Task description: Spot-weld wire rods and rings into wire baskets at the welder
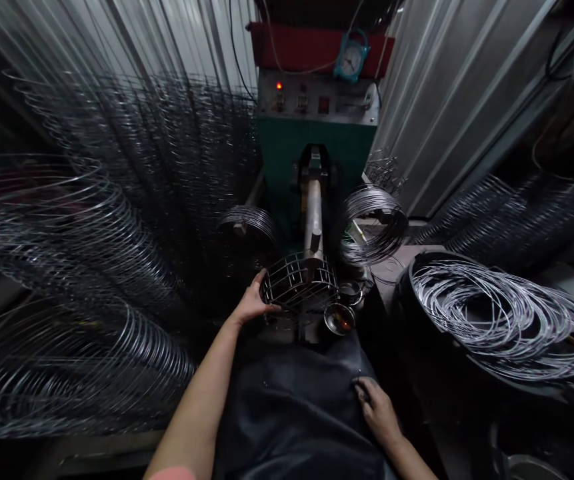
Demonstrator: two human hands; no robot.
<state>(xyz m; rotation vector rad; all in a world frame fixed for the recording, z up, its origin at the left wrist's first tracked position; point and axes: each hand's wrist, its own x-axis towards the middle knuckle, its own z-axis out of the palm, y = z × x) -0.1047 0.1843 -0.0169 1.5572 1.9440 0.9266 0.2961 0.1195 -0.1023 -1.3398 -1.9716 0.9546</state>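
Note:
My left hand (254,301) grips the left rim of a round wire basket (291,275), thumb on the near side and fingers behind. The basket sits around the lower end of a metal arm (313,220) that juts from a green machine (281,150). Low on the right, my right hand (377,407) rests by the edge of a black apron (297,400) over my lap. Its fingers are curled closed, and what they hold, if anything, is too dark to make out. Two small metal bowls, one nearer (339,319), stand just right of the basket.
Tall stacks of wire frames (131,233) line the left side. Coiled wire hangs right of the machine (374,223). A black tub (407,293) of loose wire rings (507,320) stands at right. A blue clock (351,57) hangs above the control panel (337,100), where a red light glows.

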